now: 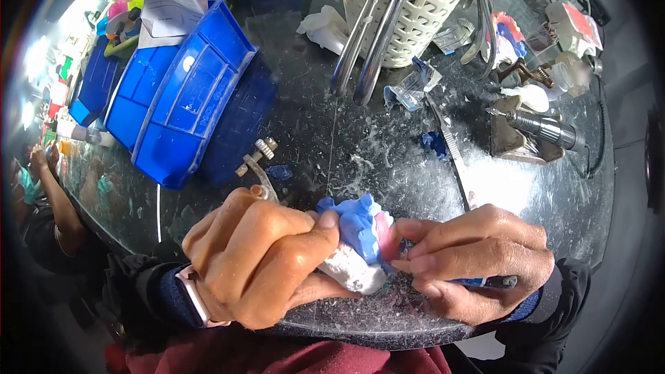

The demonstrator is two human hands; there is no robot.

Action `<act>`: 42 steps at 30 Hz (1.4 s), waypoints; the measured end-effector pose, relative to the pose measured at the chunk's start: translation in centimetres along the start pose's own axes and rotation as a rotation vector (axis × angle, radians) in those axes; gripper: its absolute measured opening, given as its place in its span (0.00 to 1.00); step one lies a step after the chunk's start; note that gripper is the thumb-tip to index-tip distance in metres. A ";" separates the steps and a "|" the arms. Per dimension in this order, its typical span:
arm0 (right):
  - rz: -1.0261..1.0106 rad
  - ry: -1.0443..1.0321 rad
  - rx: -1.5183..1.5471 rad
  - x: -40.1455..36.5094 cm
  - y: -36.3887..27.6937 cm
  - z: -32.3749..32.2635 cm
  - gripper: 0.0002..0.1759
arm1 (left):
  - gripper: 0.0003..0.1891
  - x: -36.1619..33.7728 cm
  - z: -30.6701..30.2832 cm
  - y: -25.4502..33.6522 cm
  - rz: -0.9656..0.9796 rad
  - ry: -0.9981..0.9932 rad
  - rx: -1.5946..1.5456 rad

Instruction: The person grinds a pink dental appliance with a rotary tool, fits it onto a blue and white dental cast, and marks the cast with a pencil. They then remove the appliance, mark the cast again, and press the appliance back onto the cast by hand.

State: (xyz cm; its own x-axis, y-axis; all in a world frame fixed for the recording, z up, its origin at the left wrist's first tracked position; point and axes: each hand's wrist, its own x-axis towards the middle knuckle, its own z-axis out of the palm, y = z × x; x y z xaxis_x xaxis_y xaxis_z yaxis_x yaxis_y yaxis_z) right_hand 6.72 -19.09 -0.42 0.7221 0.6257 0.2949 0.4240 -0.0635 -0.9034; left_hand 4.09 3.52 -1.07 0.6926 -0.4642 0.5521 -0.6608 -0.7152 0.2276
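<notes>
My left hand is closed around a white plaster dental cast, thumb on top. Blue wax or putty-like material covers the upper part of the cast, with a pink patch on its right side. A brass-coloured metal piece, perhaps part of an articulator, shows above my left knuckles. My right hand is pinched close against the pink patch. In it lies a slim tool with a blue section and a dark end; its working tip is mostly hidden by the fingers.
Blue plastic bins stand at the left, with papers on them. A white basket of metal tools is at the back. A metal knife, blue scraps and a handpiece lie right. Another person's arm is at far left.
</notes>
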 end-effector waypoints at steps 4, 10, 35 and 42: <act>0.009 0.010 0.005 -0.2 0.0 0.1 0.08 | 0.30 0.1 -0.2 0.0 0.016 -0.073 -0.044; -0.034 0.043 -0.037 -0.2 0.3 0.4 0.08 | 0.31 -0.1 -0.1 0.0 0.024 -0.067 -0.026; -0.024 0.002 -0.039 0.0 0.1 -0.1 0.13 | 0.20 -0.3 0.0 0.2 0.011 -0.047 0.029; -0.018 0.041 -0.053 -0.1 0.2 0.2 0.14 | 0.19 -0.5 0.3 0.3 0.021 -0.009 0.027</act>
State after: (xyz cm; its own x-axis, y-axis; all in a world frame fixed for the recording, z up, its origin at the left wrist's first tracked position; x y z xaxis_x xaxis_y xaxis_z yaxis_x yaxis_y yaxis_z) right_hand 6.63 -19.05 -0.65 0.7354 0.5946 0.3249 0.4648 -0.0938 -0.8804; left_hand 3.68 3.36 -1.55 0.6815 -0.4837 0.5492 -0.6673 -0.7189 0.1947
